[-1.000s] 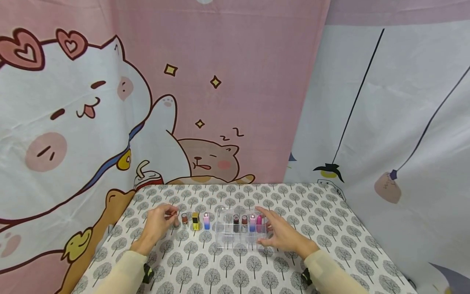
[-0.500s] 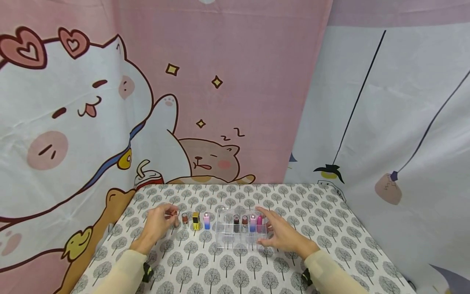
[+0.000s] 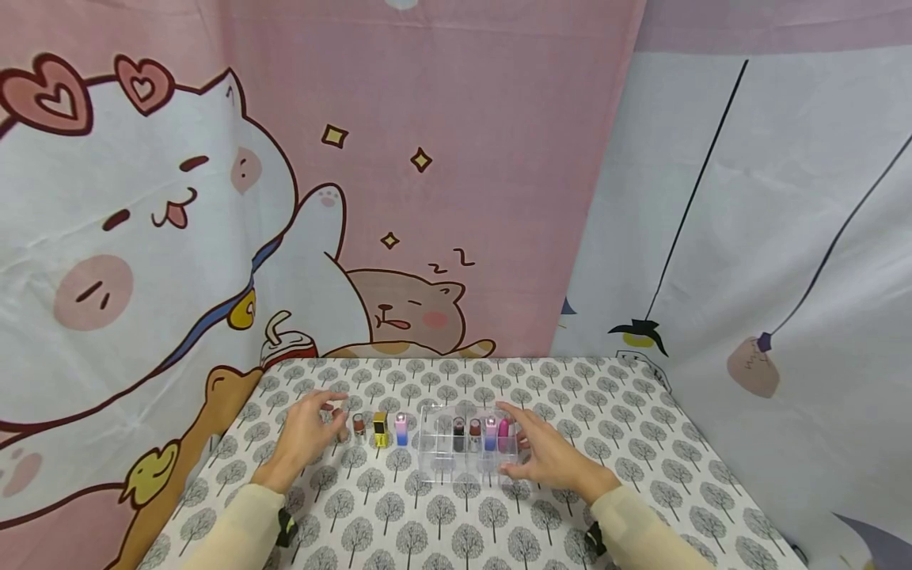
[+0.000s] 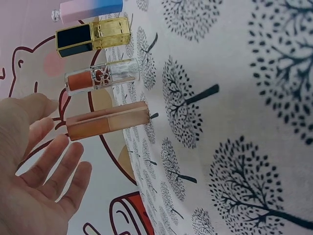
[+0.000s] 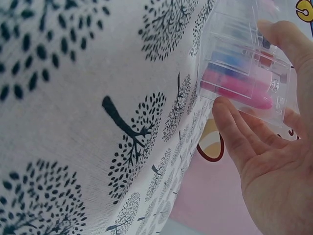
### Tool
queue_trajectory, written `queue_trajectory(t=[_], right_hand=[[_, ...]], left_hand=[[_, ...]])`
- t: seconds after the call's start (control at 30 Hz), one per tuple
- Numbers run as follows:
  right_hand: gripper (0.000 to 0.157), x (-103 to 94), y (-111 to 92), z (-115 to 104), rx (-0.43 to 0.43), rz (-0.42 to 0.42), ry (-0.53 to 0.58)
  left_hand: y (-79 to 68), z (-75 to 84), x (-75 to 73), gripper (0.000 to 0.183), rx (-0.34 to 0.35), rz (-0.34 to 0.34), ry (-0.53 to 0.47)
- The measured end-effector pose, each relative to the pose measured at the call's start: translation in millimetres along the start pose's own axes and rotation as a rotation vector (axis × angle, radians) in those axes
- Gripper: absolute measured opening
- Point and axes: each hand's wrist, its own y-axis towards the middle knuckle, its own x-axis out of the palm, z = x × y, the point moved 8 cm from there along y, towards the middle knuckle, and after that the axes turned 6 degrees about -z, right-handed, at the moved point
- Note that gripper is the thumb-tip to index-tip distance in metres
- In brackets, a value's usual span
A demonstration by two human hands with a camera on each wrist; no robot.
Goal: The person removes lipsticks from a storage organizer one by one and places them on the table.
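My left hand (image 3: 306,435) is beside a brownish-orange lipstick tube (image 4: 107,121), its fingers spread and apart from it. That tube stands upright at the left end of a row. Beside it come a clear lipstick with a red-brown cap (image 3: 359,426), a black and gold lipstick (image 3: 381,428) and a pink-to-blue lipstick (image 3: 402,429). With thumb in front and fingers behind, my right hand (image 3: 552,455) holds the right end of a clear lipstick organizer (image 3: 436,469). Inside stand a dark lipstick (image 3: 458,434), a brown-capped one (image 3: 474,434), another pink-to-blue one (image 3: 490,434) and a magenta one (image 3: 503,434).
A tree-print cloth (image 3: 427,538) covers the table. Behind it hangs a pink curtain (image 3: 499,198) with cartoon cats, and a pale curtain (image 3: 784,198) runs along the right side.
My left fingers, earlier closed together at the top of the brownish-orange tube, have spread apart, the index finger lifting away. The right hand and the organizer stay in place.
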Motion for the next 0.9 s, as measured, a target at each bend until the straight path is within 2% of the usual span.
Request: queue_trajectory(t=[0.2,0.37,0.57,0.8,0.9], right_hand=[[0.122,0.0,1,1,0.009,-0.001,0.003],[0.122,1.3,2,1,0.008,-0.001,-0.001],[0.119,1.9,0,1,0.019,-0.001,-0.036],[0.119,1.0,-1,0,0.011,0.003,-0.067],[0.119,-0.8,-1,0,0.011,0.007,-0.08]], left_hand=[[0.7,4.5,-1.8,0.041,-0.014,0.006,-0.031],[2.0,12.9,-4.5,0.042,0.018,0.053,-0.004],[3.4,29.5,-6.1,0.04,0.089,0.101,0.013],[4.4,52.7,-5.9,0.036,0.224,0.177,0.001],[5.2,61.1,-4.0,0.036,0.258,0.193,0.019]])
